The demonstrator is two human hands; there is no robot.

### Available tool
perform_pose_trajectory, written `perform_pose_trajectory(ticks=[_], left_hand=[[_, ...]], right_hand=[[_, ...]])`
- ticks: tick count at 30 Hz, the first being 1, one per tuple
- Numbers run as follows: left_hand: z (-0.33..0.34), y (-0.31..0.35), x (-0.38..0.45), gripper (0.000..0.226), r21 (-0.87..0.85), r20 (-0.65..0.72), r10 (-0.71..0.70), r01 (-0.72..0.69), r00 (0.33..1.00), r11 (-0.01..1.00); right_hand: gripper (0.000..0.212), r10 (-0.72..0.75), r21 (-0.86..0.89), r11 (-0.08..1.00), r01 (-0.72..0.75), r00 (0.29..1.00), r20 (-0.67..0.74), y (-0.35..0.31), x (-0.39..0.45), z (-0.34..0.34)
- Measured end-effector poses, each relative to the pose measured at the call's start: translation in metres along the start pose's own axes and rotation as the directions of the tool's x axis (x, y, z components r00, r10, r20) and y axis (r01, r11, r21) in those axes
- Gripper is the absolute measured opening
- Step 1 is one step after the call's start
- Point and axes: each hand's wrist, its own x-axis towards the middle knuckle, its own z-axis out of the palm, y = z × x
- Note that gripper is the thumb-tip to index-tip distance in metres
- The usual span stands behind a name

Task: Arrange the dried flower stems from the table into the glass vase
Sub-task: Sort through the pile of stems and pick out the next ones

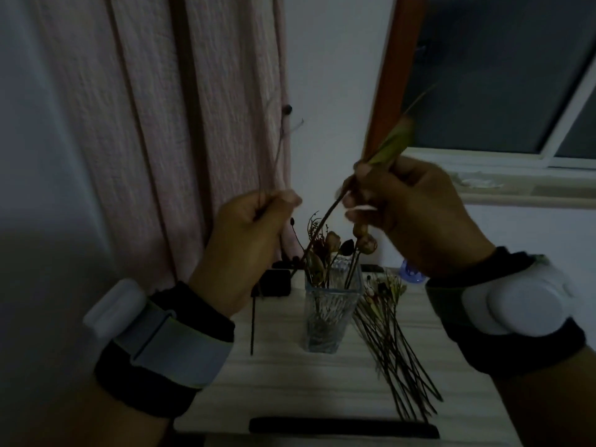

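Glass, square and clear, the vase (332, 304) stands at centre frame on the pale wood-grain worktop (290, 382), already holding several dried flowers. Loose dark dried stems (396, 350) lie just right of it. Above, the left hand (248, 246) pinches a thin brown stem (277, 156); the right hand (409, 214) grips a green-leafed stem (322, 221).

You see a pink curtain (167, 124), a pale wood-grain table (290, 375), an orange-brown window frame (392, 75) — and a clear vase (332, 311) holding brown dried flowers (332, 243), white-and-black wristbands (161, 343).
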Motion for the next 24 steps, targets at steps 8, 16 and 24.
perform_pose_trajectory(ticks=[8,16,24], left_hand=[[-0.005,0.006,0.022,0.023,-0.081,-0.081,0.092,-0.098,0.993,0.992],[-0.007,-0.015,0.023,0.02,-0.102,-0.149,0.053,-0.069,0.987,0.992],[-0.006,-0.036,0.018,0.022,-0.065,-0.147,0.039,-0.049,0.988,0.997]], right_hand=[[0.008,-0.199,-0.08,0.978,0.192,0.976,-0.089,-0.041,0.012,-0.038],[0.007,-0.239,-0.204,0.958,0.2,0.953,-0.187,-0.036,0.009,-0.086],[0.01,-0.192,-0.306,0.943,0.133,0.966,-0.173,0.008,-0.017,-0.063]])
